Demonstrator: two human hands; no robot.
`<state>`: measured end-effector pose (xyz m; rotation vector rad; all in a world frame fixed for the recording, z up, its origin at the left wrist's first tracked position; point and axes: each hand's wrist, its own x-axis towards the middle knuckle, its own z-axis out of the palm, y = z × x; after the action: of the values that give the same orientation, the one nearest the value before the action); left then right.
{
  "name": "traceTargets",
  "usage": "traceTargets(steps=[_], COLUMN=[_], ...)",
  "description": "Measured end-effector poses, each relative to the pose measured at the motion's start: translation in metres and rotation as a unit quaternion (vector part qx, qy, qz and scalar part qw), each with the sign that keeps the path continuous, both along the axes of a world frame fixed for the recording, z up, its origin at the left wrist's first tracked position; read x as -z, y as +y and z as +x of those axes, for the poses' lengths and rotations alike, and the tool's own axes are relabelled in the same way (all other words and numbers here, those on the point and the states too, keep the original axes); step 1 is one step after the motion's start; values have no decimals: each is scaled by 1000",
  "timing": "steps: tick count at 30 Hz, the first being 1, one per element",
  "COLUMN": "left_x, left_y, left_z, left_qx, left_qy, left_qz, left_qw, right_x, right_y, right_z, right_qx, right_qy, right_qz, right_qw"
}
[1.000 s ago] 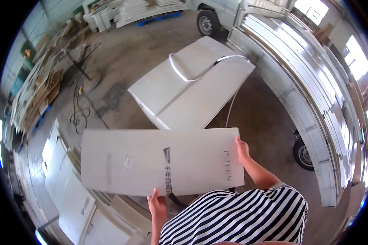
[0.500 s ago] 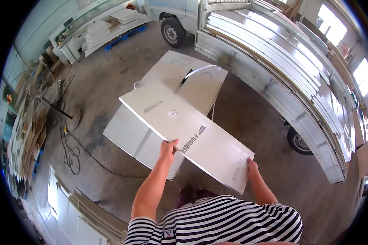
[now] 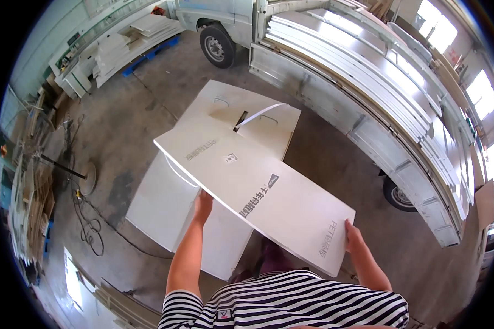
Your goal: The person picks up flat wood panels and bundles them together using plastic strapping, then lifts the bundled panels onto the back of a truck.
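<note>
I carry a long white board flat in front of my chest, its far end pointing up and left. My left hand grips its left long edge near the middle. My right hand holds its near right corner. The board has grey printing and a small label on its upper face. It hangs above a stack of similar white boards lying on the concrete floor, bound with white strapping.
A flatbed truck loaded with long white panels stands along the right, its wheels close by. More board stacks on a blue pallet lie at the far left. Cables and a round stand base lie on the floor left.
The board swung from lying crosswise before me to pointing away toward the stack, and I have turned toward the truck. My left hand shifted further up the board's edge.
</note>
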<state>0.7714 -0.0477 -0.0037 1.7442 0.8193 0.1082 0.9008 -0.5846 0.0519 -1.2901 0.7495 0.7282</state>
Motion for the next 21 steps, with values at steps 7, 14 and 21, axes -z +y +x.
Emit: traceTargets(steps=[7, 14, 21], left_x=[40, 53, -6], left_y=[-21, 1, 58], left_z=[126, 151, 54], left_qx=[103, 162, 157], left_qy=[19, 72, 14], left_qz=[445, 502, 531], left_qw=[889, 847, 833], right_x=[-127, -187, -170], right_y=[15, 47, 48], right_z=[89, 143, 152], right_qx=[-82, -137, -158], right_qy=[-133, -171, -201], right_qz=[-1, -115, -88], right_qw=[988, 969, 963])
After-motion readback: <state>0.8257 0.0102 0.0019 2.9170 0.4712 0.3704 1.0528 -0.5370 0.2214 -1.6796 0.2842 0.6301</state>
